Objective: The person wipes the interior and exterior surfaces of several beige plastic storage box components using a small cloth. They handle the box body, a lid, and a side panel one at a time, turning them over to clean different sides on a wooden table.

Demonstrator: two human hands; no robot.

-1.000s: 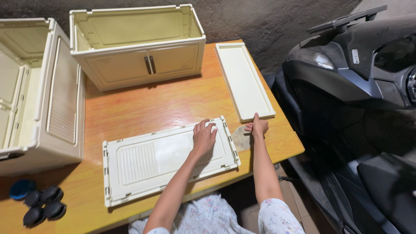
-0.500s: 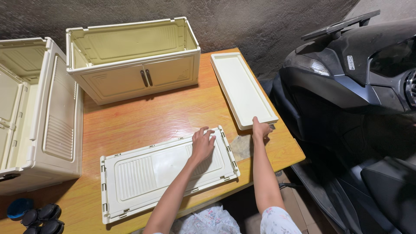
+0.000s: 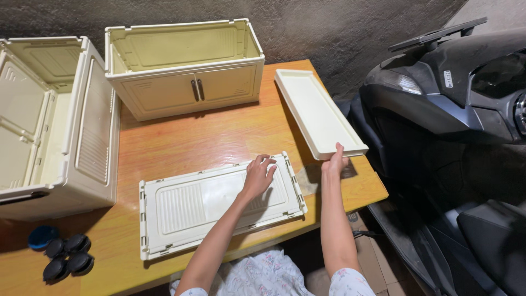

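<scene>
The right hand (image 3: 334,163) gripped the near short edge of a shallow cream plastic tray (image 3: 319,112), thumb up over the rim and fingers (image 3: 330,168) closed beneath, so that this end was tipped up off the wooden counter (image 3: 208,137) while the far end seemed to rest on it. The hold at the edge suited lifting a long, light panel from 1 end.

The left hand (image 3: 258,174) lay flat, fingers spread and gripping nothing, on a folded cream crate panel (image 3: 219,201) lying just left of the tray's near end, probably pressing it so it would not slide.

Beyond that panel from the person, and left of the tray's far end, stood an open-topped cream crate (image 3: 186,68) with 2 small doors and dark handles. Further left, well apart from the tray, a second cream crate (image 3: 55,120) lay on its side. At the counter's near left corner sat a cluster of black caster wheels (image 3: 66,260) and a blue round object (image 3: 41,237).

Right of the tray, off the counter, stood a dark scooter (image 3: 455,93) with a small white sticker on its front.
</scene>
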